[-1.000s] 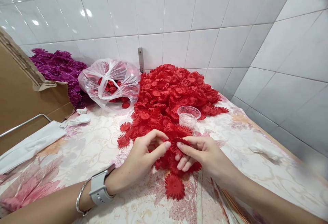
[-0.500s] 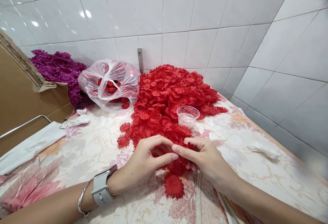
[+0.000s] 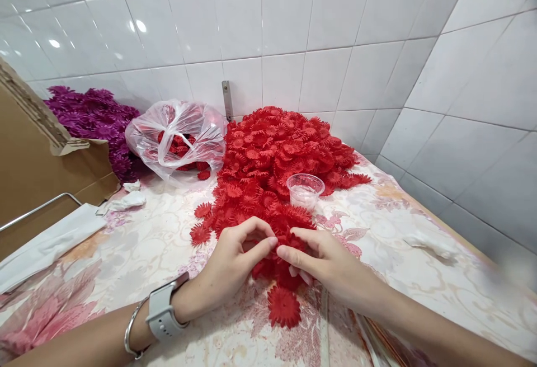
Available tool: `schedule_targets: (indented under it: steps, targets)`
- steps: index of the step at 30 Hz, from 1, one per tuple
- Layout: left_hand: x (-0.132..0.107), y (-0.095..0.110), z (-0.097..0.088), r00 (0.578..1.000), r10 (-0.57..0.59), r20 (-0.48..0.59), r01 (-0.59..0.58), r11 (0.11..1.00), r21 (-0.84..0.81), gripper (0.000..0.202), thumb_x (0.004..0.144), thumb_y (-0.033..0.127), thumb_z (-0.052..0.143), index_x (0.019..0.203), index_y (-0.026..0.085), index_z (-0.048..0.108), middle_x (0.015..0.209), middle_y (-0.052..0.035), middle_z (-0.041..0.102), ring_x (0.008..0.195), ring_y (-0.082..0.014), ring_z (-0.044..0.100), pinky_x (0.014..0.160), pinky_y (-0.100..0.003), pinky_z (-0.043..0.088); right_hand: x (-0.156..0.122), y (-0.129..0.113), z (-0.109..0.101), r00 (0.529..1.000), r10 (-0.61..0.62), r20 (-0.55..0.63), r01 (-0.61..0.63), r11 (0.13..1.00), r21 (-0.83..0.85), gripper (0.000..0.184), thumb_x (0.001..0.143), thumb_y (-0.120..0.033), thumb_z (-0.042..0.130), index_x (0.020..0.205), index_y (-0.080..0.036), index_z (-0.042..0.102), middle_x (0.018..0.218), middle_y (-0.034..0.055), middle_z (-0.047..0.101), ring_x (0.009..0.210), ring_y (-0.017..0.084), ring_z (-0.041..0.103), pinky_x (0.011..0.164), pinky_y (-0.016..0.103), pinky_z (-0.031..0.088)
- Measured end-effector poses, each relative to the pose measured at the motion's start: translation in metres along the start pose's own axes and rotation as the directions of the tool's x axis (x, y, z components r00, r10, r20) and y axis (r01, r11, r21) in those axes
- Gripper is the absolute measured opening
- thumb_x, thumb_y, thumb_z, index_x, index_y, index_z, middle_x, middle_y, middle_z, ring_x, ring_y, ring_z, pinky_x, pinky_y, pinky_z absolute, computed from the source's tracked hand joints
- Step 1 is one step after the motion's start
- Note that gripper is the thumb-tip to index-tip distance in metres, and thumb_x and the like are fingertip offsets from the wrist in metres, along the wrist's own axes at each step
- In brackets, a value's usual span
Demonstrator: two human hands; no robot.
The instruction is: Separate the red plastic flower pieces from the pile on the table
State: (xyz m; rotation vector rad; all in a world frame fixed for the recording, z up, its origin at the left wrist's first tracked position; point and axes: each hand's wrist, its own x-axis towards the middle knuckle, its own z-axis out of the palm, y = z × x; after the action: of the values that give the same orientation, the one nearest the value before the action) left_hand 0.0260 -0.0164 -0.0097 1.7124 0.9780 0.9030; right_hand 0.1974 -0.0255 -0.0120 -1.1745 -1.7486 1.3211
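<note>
Left hand (image 3: 235, 258) is curling, thumb and forefinger nearly meeting; right hand (image 3: 335, 258) is cupping, half open; grip on either: cannot tell. Red flower pieces (image 3: 277, 154) are lying between and beyond them on the bench (image 3: 163, 233).

Left fingers (image 3: 260, 249) beside right fingers (image 3: 293, 257)

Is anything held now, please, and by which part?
The right hand seems to hold red flowers, but the exact spot is hidden; whether the left hand pinches anything cannot be told.
</note>
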Motion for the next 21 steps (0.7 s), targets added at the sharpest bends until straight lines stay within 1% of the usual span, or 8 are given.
schedule_targets:
  steps: [2,4,7,11,14,18,21]
  targets:
    - [0.0028,-0.0035,-0.0005,0.998,-0.059,0.008,0.060,0.987,-0.149,0.014,0.081,0.030,0.055,0.078,0.017,0.054,0.072,0.0017,0.057,0.068,-0.0114,0.054,0.064,-0.023,0.043,0.0007,0.0001,-0.0016,1.000,-0.007,0.029,0.006,0.999,0.033,0.032,0.084,-0.043,0.049,0.064,-0.017,0.048,0.058,-0.0021,0.052,0.050,0.009,0.045,0.047,0.022,0.032]
    - [0.0053,-0.0068,-0.0005,0.992,-0.120,0.029,0.124,0.946,-0.301,0.016,0.078,0.031,0.059,0.076,0.017,0.051,0.072,0.0015,0.055,0.068,-0.0117,0.055,0.065,-0.024,0.045,0.0018,-0.0004,-0.0031,0.999,0.000,0.050,-0.005,0.996,0.088,0.034,0.084,-0.044,0.047,0.064,-0.017,0.049,0.056,-0.0021,0.051,0.048,0.008,0.043,0.046,0.021,0.030]
    - [0.0072,-0.0098,0.0009,0.985,-0.168,0.030,0.163,0.878,-0.451,0.022,0.074,0.034,0.064,0.074,0.017,0.050,0.074,0.0006,0.053,0.073,-0.0135,0.055,0.070,-0.028,0.048,0.0036,-0.0012,-0.0038,0.998,0.046,0.042,-0.052,0.986,0.158,0.038,0.082,-0.048,0.047,0.063,-0.016,0.049,0.049,-0.0034,0.047,0.043,0.007,0.037,0.042,0.021,0.025]
    - [0.0067,-0.0107,0.0044,0.987,-0.160,0.000,0.138,0.853,-0.504,0.025,0.073,0.035,0.066,0.072,0.017,0.048,0.076,0.0004,0.052,0.077,-0.0139,0.054,0.076,-0.032,0.048,0.0045,-0.0017,-0.0010,0.996,0.083,-0.016,-0.078,0.978,0.192,0.042,0.079,-0.054,0.049,0.060,-0.016,0.050,0.044,-0.0037,0.045,0.040,0.006,0.033,0.040,0.022,0.021]
    - [0.0065,-0.0111,0.0066,0.989,-0.148,0.014,0.132,0.830,-0.542,0.025,0.073,0.034,0.065,0.072,0.017,0.047,0.074,0.0011,0.052,0.074,-0.0134,0.056,0.077,-0.033,0.049,0.0046,-0.0011,0.0023,0.995,0.093,-0.027,-0.083,0.964,0.254,0.042,0.075,-0.056,0.052,0.060,-0.016,0.049,0.044,-0.0042,0.045,0.038,0.006,0.033,0.039,0.021,0.021]
    - [0.0065,-0.0108,0.0068,0.986,-0.155,0.055,0.157,0.783,-0.602,0.024,0.075,0.031,0.065,0.071,0.017,0.046,0.073,0.0014,0.053,0.070,-0.0133,0.059,0.078,-0.033,0.049,0.0057,0.0018,0.0035,0.998,0.062,0.002,-0.058,0.934,0.353,0.039,0.076,-0.053,0.054,0.065,-0.015,0.049,0.054,-0.0015,0.054,0.038,0.005,0.038,0.039,0.021,0.025]
    - [0.0060,-0.0089,0.0046,0.984,-0.179,0.013,0.147,0.761,-0.632,0.022,0.074,0.027,0.065,0.070,0.018,0.045,0.073,0.0020,0.054,0.077,-0.0130,0.060,0.083,-0.030,0.047,0.0075,0.0031,0.0003,0.998,0.055,-0.020,-0.040,0.886,0.462,0.036,0.074,-0.049,0.059,0.068,-0.015,0.051,0.061,0.0005,0.057,0.043,0.006,0.045,0.041,0.021,0.031]
